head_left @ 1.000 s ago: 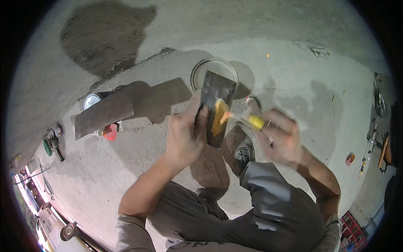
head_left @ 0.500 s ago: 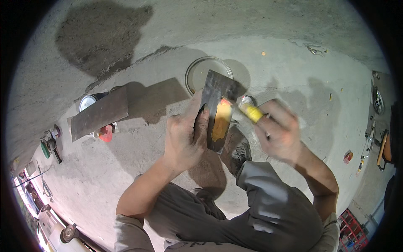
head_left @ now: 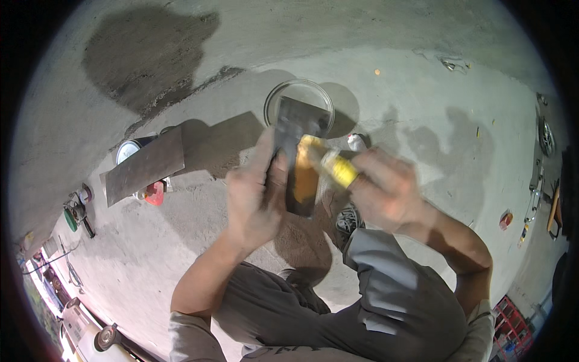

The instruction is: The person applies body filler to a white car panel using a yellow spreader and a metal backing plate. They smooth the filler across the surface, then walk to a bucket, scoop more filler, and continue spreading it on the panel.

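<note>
My left hand point(head_left: 256, 202) is closed around the edge of a dark, flat rectangular metal plate point(head_left: 301, 114), thumb on top. A thick strip of yellow-orange paste point(head_left: 306, 181) lies along the plate. In my right hand point(head_left: 386, 190) is a putty knife point(head_left: 342, 171) with a yellow grip, blurred by motion. Its blade end touches or hovers over the upper end of the paste; I cannot tell which. Beyond the plate, a round clear lid or dish point(head_left: 279, 90) lies on the floor, partly hidden by it. A small white tube-like thing point(head_left: 356, 142) lies near my right hand.
At left, a wide metal sheet point(head_left: 148, 166) rests over a can point(head_left: 127, 149), beside a red object point(head_left: 155, 193). Farther left is an angle grinder point(head_left: 75, 216). Hand tools point(head_left: 534, 202) and a red crate point(head_left: 512, 329) line the right side. My shoe point(head_left: 348, 218) is below the plate.
The plate and my left hand have shifted slightly left. My right hand has moved left and a little down, bringing the putty knife over the upper part of the paste.
</note>
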Demonstrator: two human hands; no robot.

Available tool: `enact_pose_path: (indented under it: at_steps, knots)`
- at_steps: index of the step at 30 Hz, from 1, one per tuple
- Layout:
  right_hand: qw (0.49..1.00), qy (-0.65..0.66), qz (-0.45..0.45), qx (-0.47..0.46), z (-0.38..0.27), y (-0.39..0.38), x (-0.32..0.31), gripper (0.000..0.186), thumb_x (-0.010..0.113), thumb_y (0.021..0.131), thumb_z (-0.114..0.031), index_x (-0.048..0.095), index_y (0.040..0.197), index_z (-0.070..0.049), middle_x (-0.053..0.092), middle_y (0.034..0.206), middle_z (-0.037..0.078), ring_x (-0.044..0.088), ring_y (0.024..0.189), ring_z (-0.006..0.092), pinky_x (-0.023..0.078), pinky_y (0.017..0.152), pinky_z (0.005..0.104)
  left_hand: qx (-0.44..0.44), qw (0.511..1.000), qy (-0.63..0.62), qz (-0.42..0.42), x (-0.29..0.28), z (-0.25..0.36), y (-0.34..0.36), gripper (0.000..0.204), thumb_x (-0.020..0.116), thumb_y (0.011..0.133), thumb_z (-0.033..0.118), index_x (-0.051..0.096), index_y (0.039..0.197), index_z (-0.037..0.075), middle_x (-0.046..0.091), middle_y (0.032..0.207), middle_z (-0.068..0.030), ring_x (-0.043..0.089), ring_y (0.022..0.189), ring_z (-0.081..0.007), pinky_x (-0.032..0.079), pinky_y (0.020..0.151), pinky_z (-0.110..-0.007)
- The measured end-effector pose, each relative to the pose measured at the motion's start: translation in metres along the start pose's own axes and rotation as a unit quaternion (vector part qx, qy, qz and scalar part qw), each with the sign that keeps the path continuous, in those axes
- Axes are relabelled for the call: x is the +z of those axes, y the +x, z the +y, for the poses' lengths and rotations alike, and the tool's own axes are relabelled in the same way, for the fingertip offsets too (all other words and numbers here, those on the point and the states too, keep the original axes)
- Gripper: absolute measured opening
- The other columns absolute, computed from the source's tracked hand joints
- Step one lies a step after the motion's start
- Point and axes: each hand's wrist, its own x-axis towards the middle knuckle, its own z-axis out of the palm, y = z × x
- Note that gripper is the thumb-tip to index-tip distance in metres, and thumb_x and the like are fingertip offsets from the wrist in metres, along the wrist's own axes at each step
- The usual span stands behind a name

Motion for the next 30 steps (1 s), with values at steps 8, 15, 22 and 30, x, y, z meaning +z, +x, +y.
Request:
enact_pose_path:
  at_steps: [8,15,22,30]
  knots:
    - [0.994,0.004,0.03,-0.102,0.003,-0.002,0.018,0.027,0.072,0.076,-0.004,0.077,0.102,-0.001,0.065,0.093,0.007,0.068,0.077,0.0214,0.062,0.06,0.0336,0.085,0.996,-0.001,0.028,-0.006,-0.01,0.002,0.036,0.052,0.111,0.011,0.058,0.142,-0.004,0.073,0.095,-0.0138,0.059,0.084,-0.0094,0.05,0.075,-0.027]
    - [0.992,-0.008,0.084,-0.096,-0.001,0.0,0.017,0.024,0.074,0.073,-0.007,0.079,0.097,-0.003,0.066,0.089,0.004,0.067,0.075,0.0193,0.062,0.065,0.0368,0.046,0.999,0.007,0.012,-0.007,-0.003,0.0,0.037,0.053,0.111,0.016,0.059,0.141,-0.006,0.075,0.104,-0.0135,0.062,0.094,-0.0111,0.051,0.084,-0.027]
    - [0.99,-0.013,0.112,-0.082,0.005,-0.008,0.02,0.021,0.074,0.066,-0.015,0.079,0.085,-0.006,0.07,0.098,0.008,0.066,0.081,0.0248,0.059,0.068,0.0364,0.043,0.996,-0.078,0.004,-0.008,0.002,-0.003,0.04,0.053,0.111,0.015,0.057,0.144,-0.007,0.072,0.118,-0.0141,0.062,0.107,-0.0145,0.048,0.095,-0.028]
    - [0.973,-0.023,0.187,-0.132,0.014,-0.014,0.024,0.019,0.077,0.076,-0.024,0.081,0.088,-0.011,0.072,0.104,0.007,0.065,0.094,0.0254,0.06,0.082,0.0451,-0.125,0.94,-0.317,-0.006,-0.007,0.014,-0.011,0.041,0.056,0.11,0.012,0.054,0.144,-0.01,0.07,0.125,-0.0106,0.062,0.112,-0.0125,0.047,0.1,-0.027]
